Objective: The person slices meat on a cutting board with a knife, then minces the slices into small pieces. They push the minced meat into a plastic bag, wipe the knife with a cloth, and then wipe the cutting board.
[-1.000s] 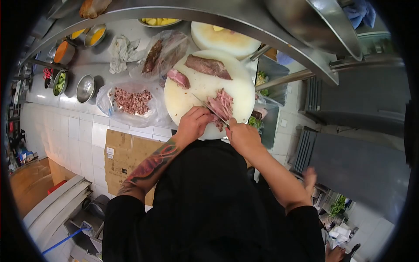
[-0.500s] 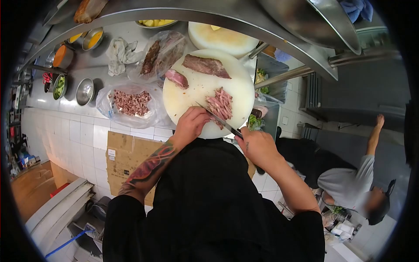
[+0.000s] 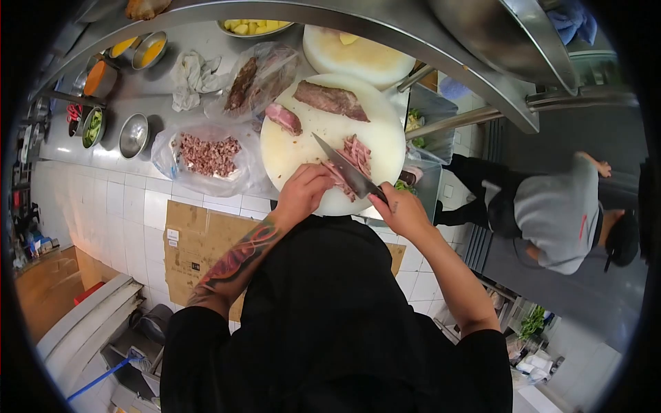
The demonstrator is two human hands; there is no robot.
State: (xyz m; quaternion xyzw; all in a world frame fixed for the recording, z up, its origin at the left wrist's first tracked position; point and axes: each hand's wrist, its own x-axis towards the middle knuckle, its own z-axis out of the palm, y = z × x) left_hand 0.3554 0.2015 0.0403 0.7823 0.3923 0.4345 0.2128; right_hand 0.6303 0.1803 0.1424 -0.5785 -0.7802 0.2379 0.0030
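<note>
My right hand (image 3: 403,212) is wrapped round the handle of a kitchen knife (image 3: 350,169), its wide blade lying at a slant over the cut meat. On the near part of the round white cutting board (image 3: 286,157), my left hand (image 3: 305,191) has its fingers curled onto several meat strips (image 3: 336,180) beside the blade. Beyond the knife is a small pile of pink meat strips (image 3: 357,153). Farther back on the board lie a long browned piece of meat (image 3: 332,100) and a shorter pink piece (image 3: 283,119).
Left of the board, a plastic bag (image 3: 241,172) holds diced meat (image 3: 208,153). Behind it are another bag of meat (image 3: 265,76), a crumpled cloth (image 3: 193,77) and metal bowls, including an empty one (image 3: 133,136). A steel shelf edge (image 3: 275,8) crosses above. A co-worker (image 3: 554,210) stands at right.
The knife has turned, showing its broad side between the strips on my left fingers' side and the pile beyond. The co-worker at right has lowered an arm and shifted position.
</note>
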